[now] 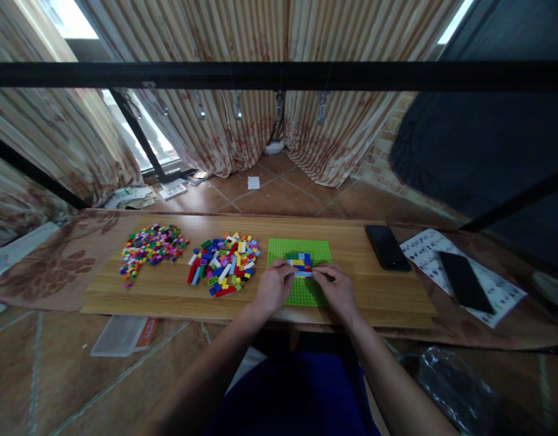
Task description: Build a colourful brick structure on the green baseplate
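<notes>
A green studded baseplate lies on the wooden board in front of me. On it sits a small structure of toy building bricks in blue, yellow, red, green and white. Along the structure's near edge is a pale blue brick. My left hand is closed, its thumb and fingers pinching the left end of that brick. At the right end, my right hand pinches with its fingertips. Whether the pale brick is pressed down on the plate cannot be seen; fingers cover both its ends.
Left of the baseplate is a pile of larger mixed bricks, and farther left a pile of small bricks. A black phone lies on the wooden board. Another dark phone rests on a printed sheet. A black bar crosses above.
</notes>
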Motion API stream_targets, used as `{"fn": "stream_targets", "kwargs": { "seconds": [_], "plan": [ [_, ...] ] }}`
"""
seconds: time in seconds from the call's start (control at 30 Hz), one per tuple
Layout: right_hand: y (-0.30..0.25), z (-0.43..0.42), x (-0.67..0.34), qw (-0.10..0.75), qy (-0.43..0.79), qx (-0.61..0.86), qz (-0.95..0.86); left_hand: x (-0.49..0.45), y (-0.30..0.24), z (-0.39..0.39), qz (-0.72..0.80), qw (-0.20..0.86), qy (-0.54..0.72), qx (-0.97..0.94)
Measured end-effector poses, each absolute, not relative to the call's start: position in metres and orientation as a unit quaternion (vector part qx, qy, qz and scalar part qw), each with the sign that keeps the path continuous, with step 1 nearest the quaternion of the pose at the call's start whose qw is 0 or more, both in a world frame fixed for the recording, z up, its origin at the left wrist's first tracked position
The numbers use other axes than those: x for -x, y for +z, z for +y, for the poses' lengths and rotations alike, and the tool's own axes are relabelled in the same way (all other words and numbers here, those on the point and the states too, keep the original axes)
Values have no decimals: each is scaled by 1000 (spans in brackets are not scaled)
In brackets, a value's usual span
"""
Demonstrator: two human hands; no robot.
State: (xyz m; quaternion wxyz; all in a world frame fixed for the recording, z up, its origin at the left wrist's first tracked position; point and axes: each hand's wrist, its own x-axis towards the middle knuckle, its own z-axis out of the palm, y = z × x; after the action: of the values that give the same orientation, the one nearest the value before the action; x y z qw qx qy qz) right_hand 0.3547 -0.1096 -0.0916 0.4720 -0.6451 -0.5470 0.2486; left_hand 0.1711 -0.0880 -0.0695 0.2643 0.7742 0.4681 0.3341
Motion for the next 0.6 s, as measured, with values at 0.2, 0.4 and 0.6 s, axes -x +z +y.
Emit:
{"fn": "stream_targets", "kwargs": {
  "seconds": [0.2, 0.4, 0.6],
  "plan": [
    [-91, -111, -353, 462, 244, 657, -544, -171, -69, -87, 468, 268, 329, -775],
    [-90, -111, -351, 472, 249, 652, -538, -170, -69, -87, 459, 264, 327, -783],
    [-90, -110, -352, 468, 248, 650, -545, -170, -69, -87, 458, 264, 322, -785]
  ]
}}
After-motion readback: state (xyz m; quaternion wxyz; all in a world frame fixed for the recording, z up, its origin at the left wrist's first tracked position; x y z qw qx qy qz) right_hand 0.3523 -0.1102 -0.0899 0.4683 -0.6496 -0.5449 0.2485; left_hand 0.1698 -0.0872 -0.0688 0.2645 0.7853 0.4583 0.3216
